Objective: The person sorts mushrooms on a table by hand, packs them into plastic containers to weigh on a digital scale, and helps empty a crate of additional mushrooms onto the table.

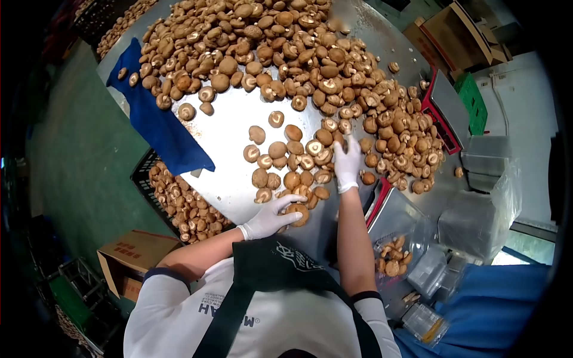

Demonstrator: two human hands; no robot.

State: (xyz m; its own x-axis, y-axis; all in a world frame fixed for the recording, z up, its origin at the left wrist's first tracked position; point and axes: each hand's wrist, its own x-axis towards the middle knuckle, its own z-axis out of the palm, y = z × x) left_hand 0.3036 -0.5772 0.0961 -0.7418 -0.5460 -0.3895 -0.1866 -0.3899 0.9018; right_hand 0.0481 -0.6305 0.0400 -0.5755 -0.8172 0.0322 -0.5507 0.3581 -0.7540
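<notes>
Both my hands wear white gloves over a steel table (230,128). My left hand (267,221) is curled at the near edge, thumb and fingers around a brown shiitake mushroom (298,215). Farther forward, my right hand (347,165) has its fingertips among mushrooms, and a brown cap shows between thumb and fingers. The fingertips touch or nearly touch a pale-stemmed mushroom (345,126). A loose group of mushrooms (277,150) lies between my hands and the big heap (250,36), some caps up, some stems up.
More mushrooms (406,140) are piled at right beside a red-edged scale (440,113). A clear bin (401,221) with several mushrooms stands right of my forearm. A blue cloth (158,125) drapes the left edge, above a black crate (142,173) of mushrooms. Plastic trays (468,224) are stacked right.
</notes>
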